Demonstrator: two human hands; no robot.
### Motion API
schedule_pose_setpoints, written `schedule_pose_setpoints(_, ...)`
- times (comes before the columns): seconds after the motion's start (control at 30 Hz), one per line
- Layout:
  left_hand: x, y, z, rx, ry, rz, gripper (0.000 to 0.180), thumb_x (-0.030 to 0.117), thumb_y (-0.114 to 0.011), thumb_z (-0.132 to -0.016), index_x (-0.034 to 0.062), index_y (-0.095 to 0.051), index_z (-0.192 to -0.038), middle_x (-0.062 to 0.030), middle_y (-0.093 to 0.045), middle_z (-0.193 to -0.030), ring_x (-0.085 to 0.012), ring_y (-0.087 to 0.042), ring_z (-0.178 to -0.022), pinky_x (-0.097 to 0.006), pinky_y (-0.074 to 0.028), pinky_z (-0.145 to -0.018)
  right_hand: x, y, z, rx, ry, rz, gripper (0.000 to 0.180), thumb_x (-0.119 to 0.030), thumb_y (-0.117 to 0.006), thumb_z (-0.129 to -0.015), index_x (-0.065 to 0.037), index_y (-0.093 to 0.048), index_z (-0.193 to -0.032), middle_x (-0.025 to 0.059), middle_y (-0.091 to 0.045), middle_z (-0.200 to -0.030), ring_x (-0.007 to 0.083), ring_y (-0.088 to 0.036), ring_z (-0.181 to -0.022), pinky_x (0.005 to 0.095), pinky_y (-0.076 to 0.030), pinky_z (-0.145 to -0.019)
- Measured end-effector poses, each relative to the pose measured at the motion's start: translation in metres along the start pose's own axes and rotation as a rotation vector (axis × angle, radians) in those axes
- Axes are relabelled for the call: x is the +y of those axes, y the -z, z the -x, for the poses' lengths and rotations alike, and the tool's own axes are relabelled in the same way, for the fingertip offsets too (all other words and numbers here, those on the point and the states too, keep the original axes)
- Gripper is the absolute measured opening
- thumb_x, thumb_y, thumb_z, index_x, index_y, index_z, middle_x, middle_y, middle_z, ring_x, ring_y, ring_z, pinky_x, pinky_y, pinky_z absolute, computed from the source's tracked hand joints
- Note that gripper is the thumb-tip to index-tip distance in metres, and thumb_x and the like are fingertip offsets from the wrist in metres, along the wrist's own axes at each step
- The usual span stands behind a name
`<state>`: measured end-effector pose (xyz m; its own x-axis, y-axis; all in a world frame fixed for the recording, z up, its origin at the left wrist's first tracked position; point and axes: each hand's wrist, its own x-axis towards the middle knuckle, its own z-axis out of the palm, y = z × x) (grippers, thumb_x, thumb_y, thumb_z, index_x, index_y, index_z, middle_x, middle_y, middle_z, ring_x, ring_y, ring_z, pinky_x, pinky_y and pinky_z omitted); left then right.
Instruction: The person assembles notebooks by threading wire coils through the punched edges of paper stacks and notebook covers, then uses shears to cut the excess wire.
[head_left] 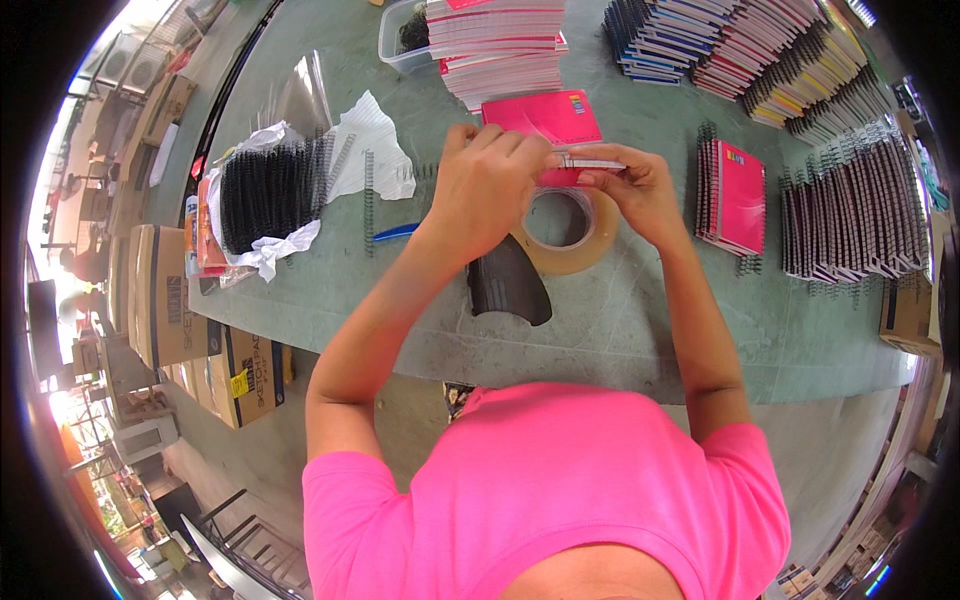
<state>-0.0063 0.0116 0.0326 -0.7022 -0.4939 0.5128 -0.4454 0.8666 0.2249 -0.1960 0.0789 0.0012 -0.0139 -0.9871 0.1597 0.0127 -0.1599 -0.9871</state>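
Edge-on between my hands is a small notebook (pixel 592 163), its white page edge and some pink cover showing. My right hand (pixel 640 192) pinches it between thumb and fingers. My left hand (pixel 487 190) is closed at the notebook's left end; what its fingertips grip there is partly hidden. Just beyond, a pink notebook cover (pixel 545 115) lies by a tall stack of notebooks (pixel 500 50). Under my hands sits a wide roll of clear tape (pixel 572 258), with a curved black piece (pixel 508 288) beside it.
Black binding coils (pixel 270 195) lie piled on crumpled white paper (pixel 370 140) at left, near a blue pen (pixel 396 232). Coil-bound pink notebooks (pixel 738 198) and a row of dark ones (pixel 850 210) stand at right. More stacks (pixel 760 60) fill the back right. Cardboard boxes (pixel 165 300) flank the table.
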Motion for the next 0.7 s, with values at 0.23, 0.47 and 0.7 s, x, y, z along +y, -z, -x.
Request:
schedule_pose_setpoints(0.23, 0.003, -0.003, -0.006, 0.053, -0.072, 0.008, 0.024, 0.021, -0.07, -0.072, 0.0097, -0.059, -0.091, -0.0031, -0.059, -0.08, -0.0223, -0.056, -0.08, -0.038, -0.039, -0.074, 0.001, -0.001, 0.002, 0.008, 0.023, 0.01, 0.031, 0.013, -0.054, -0.08, 0.002, -0.063, -0.108, 0.0072, -0.065, -0.104, 0.0112, -0.06, -0.094, 0.0239, -0.048, -0.085)
schedule_pose_setpoints(0.47, 0.004, 0.0, -0.01, 0.056, -0.059, 0.047, 0.016, 0.02, -0.068, -0.074, 0.0079, -0.06, -0.081, -0.0049, -0.058, -0.073, -0.0236, -0.055, -0.078, -0.037, -0.039, -0.071, 0.003, 0.0, 0.002, 0.024, -0.012, 0.004, 0.03, 0.012, -0.054, -0.081, 0.002, -0.063, -0.108, 0.0072, -0.065, -0.105, 0.0106, -0.06, -0.093, 0.0237, -0.049, -0.083)
schedule_pose_setpoints(0.7, 0.018, 0.017, -0.001, 0.055, -0.026, -0.006, 0.031, 0.025, -0.072, -0.072, 0.0061, -0.057, -0.091, -0.0094, -0.058, -0.087, -0.0277, -0.054, -0.078, -0.04, -0.042, -0.068, 0.006, -0.002, 0.002, 0.046, -0.007, -0.018, 0.028, 0.008, -0.057, -0.082, 0.001, -0.064, -0.108, 0.0051, -0.066, -0.103, 0.0083, -0.058, -0.089, 0.0216, -0.048, -0.079)
